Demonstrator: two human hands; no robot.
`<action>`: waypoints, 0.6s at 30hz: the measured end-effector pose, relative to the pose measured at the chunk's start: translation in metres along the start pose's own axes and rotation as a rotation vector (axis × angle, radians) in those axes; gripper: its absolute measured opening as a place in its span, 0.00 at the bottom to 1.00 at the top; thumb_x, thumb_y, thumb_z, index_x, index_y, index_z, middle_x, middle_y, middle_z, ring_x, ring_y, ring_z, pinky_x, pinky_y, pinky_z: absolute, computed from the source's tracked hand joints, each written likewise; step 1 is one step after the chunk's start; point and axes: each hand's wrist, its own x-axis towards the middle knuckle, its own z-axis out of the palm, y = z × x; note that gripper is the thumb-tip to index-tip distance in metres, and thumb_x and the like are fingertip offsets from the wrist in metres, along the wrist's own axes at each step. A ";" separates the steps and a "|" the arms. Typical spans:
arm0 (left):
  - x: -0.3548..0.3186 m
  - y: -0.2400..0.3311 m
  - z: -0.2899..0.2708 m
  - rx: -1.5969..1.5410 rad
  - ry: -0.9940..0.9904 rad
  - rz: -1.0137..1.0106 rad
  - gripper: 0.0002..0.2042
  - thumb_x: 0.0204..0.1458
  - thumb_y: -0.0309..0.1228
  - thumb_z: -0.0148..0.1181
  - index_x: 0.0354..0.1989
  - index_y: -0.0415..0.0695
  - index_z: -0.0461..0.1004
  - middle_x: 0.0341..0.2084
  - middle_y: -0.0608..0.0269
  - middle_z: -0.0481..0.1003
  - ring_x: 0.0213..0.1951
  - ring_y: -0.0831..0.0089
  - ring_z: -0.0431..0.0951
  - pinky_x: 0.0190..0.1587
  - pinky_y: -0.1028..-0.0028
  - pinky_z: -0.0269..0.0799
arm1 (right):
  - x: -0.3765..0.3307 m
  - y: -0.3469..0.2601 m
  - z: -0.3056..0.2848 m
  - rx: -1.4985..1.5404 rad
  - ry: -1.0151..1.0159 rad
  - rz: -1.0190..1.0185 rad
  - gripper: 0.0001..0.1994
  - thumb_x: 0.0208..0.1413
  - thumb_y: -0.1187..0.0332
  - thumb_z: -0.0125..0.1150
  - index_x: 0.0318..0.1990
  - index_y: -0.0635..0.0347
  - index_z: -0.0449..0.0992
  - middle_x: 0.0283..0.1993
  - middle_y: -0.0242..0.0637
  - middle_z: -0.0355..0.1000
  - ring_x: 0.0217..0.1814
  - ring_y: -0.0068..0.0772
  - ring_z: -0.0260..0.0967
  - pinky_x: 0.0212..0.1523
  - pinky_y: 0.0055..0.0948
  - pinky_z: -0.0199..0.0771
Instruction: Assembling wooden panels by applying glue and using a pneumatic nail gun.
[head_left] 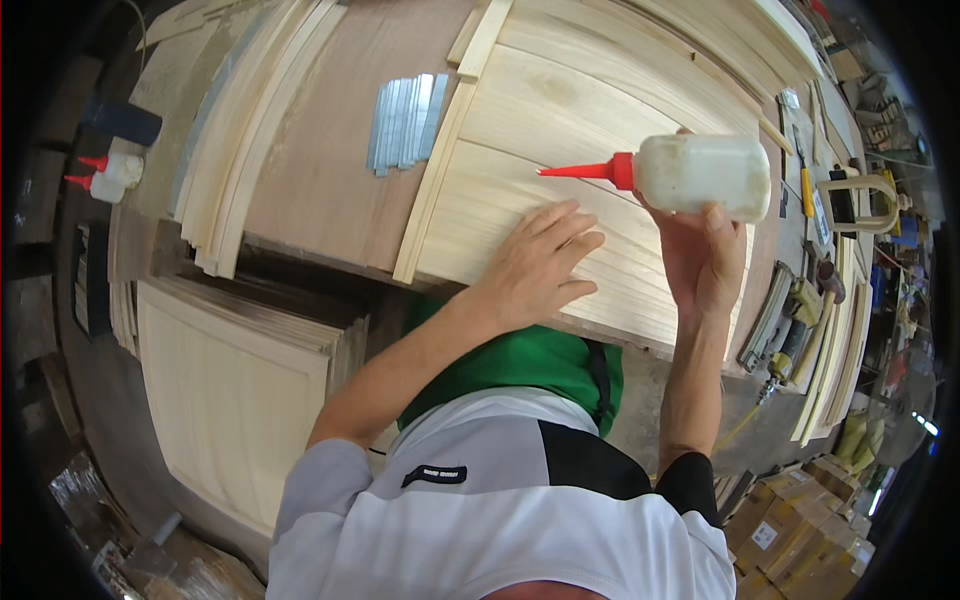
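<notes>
A white plastic glue bottle [705, 178] with a long red nozzle is held up on its side in my right hand [708, 255], its tip pointing left. Below it lie pale wooden boards [500, 205] set side by side on the workbench. My left hand [538, 262], fingers spread, is over the near part of these boards and holds nothing; whether it touches them I cannot tell. Along the boards' left side runs a narrow wooden strip [437, 183].
Left of the strip lies a bundle of thin metallic strips [405, 122]. Long wooden strips [258, 120] rest farther left, near two red-tipped bottles [115, 178]. Panels [230, 385] stand stacked below the bench edge. A nail gun [785, 335] and a hammer [828, 280] lie at right.
</notes>
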 end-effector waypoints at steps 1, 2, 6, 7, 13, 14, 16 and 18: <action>0.000 -0.002 0.000 -0.008 0.005 -0.015 0.27 0.41 0.35 0.69 0.52 0.42 0.71 0.56 0.56 0.67 0.62 0.54 0.61 0.63 0.58 0.57 | 0.004 0.001 0.003 -0.005 -0.004 0.016 0.36 0.53 0.62 0.64 0.65 0.62 0.53 0.64 0.51 0.59 0.68 0.51 0.56 0.64 0.57 0.61; 0.000 -0.004 0.001 0.031 -0.009 0.005 0.26 0.42 0.37 0.68 0.51 0.42 0.71 0.56 0.56 0.67 0.63 0.54 0.60 0.63 0.58 0.56 | 0.008 0.005 0.006 0.019 -0.019 0.051 0.35 0.51 0.64 0.66 0.63 0.63 0.56 0.61 0.48 0.62 0.64 0.48 0.60 0.62 0.54 0.63; -0.003 -0.008 -0.001 0.126 -0.026 0.007 0.24 0.43 0.39 0.67 0.48 0.41 0.71 0.56 0.57 0.67 0.63 0.56 0.59 0.64 0.57 0.55 | 0.017 0.021 0.028 0.033 -0.088 0.159 0.32 0.48 0.68 0.69 0.60 0.65 0.60 0.55 0.44 0.66 0.58 0.40 0.66 0.58 0.46 0.66; -0.003 -0.008 -0.001 0.121 -0.024 -0.013 0.24 0.43 0.39 0.67 0.48 0.41 0.71 0.56 0.57 0.67 0.63 0.56 0.59 0.64 0.57 0.55 | 0.019 0.025 0.032 0.020 -0.128 0.190 0.32 0.47 0.69 0.69 0.59 0.66 0.61 0.54 0.43 0.67 0.57 0.39 0.66 0.57 0.44 0.67; -0.008 -0.010 0.006 0.105 0.008 -0.031 0.22 0.41 0.41 0.69 0.42 0.42 0.74 0.47 0.57 0.71 0.55 0.60 0.67 0.61 0.63 0.57 | 0.015 0.046 0.047 0.007 -0.180 0.322 0.31 0.44 0.72 0.71 0.57 0.67 0.65 0.51 0.41 0.69 0.55 0.35 0.67 0.58 0.36 0.65; -0.010 -0.013 0.009 0.126 0.044 -0.016 0.22 0.40 0.41 0.69 0.41 0.42 0.74 0.45 0.58 0.72 0.54 0.62 0.68 0.58 0.63 0.60 | 0.014 0.048 0.050 0.019 -0.165 0.325 0.30 0.43 0.73 0.72 0.55 0.68 0.66 0.49 0.41 0.70 0.53 0.35 0.68 0.56 0.36 0.67; -0.011 -0.012 0.009 0.140 0.075 -0.006 0.21 0.39 0.40 0.70 0.40 0.42 0.75 0.43 0.59 0.72 0.52 0.63 0.68 0.56 0.64 0.62 | 0.013 0.048 0.053 0.013 -0.175 0.362 0.30 0.43 0.73 0.72 0.55 0.67 0.66 0.49 0.41 0.70 0.53 0.35 0.68 0.55 0.35 0.68; -0.011 -0.011 0.008 0.100 0.027 -0.081 0.20 0.39 0.40 0.70 0.38 0.41 0.76 0.42 0.59 0.74 0.50 0.63 0.71 0.51 0.64 0.68 | 0.010 0.051 0.054 0.008 -0.187 0.401 0.30 0.43 0.74 0.72 0.55 0.67 0.66 0.49 0.42 0.70 0.52 0.34 0.69 0.54 0.35 0.69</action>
